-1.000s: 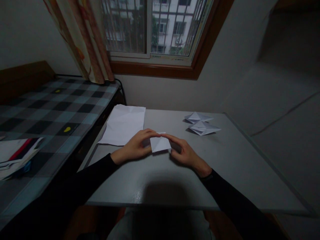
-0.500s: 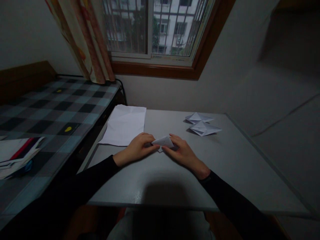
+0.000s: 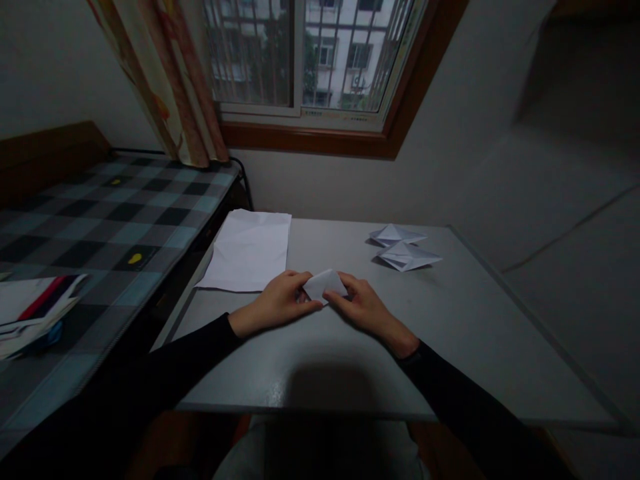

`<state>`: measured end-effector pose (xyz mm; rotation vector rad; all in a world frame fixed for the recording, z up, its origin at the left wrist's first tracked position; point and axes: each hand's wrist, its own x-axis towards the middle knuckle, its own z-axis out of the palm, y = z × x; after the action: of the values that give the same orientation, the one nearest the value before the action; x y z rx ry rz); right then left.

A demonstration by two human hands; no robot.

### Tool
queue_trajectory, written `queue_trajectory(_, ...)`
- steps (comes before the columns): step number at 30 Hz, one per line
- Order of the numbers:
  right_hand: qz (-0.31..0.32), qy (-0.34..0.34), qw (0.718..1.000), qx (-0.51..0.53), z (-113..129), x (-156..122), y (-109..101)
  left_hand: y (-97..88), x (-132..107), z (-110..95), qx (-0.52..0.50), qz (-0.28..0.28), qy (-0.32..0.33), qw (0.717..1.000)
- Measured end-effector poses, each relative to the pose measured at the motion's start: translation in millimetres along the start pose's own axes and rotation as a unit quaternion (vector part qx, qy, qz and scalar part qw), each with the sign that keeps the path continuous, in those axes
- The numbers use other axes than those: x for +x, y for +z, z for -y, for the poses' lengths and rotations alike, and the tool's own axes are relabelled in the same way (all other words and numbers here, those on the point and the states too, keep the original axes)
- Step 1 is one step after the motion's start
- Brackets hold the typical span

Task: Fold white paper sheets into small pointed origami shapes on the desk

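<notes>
A small folded piece of white paper (image 3: 323, 285) is held between my two hands, just above the middle of the table. My left hand (image 3: 283, 297) grips its left side, thumb along the lower edge and fingers behind. On the right side my right hand (image 3: 364, 303) pinches it, with the thumb resting on the front face. The fingers behind the paper are partly hidden. Two folded paper shapes with pointed ends, a nearer one (image 3: 409, 257) and a farther one (image 3: 396, 235), lie to the right beyond my right hand.
White paper sheets (image 3: 247, 250) lie at the table's back left, close beyond my left hand. The white table (image 3: 480, 347) meets the wall at the back. A bed with a checked cover (image 3: 165, 213) stands at the left, with papers (image 3: 35, 307) on it.
The front of the folded paper now shows a broader face, and the small tip below it no longer stands out separately. My left thumb has shifted slightly right and down.
</notes>
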<state>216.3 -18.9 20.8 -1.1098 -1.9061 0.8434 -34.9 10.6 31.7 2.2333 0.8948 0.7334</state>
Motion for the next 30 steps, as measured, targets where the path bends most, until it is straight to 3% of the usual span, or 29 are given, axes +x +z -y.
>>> queue_trajectory(6, -0.013, -0.068, 0.997, -0.03, 11, 6, -5, 1.5, -1, -2, 0.009, 0.004, 0.011, 1.0)
queue_trajectory(10, 0.003, -0.094, 0.995, -0.026, 7, 7, -4, 2.1, -1, -4, -0.023, -0.022, 0.002, 0.999)
queue_trajectory(15, -0.021, -0.082, 0.996, -0.039, 0, 3, -1, -2.1, -1, -4, -0.032, -0.061, -0.002, 0.998)
queue_trajectory(18, -0.058, -0.064, 0.995, -0.042, 0, 1, -2, -4.7, 1, -6, -0.051, -0.051, 0.01, 0.997)
queue_trajectory(24, -0.029, -0.115, 0.992, -0.043, 2, 5, -1, -3.9, 5, -12, -0.124, -0.093, 0.031, 0.987)
queue_trajectory(30, -0.038, -0.115, 0.991, -0.059, 5, 4, 1, -3.7, 4, -15, -0.145, -0.121, 0.021, 0.982)
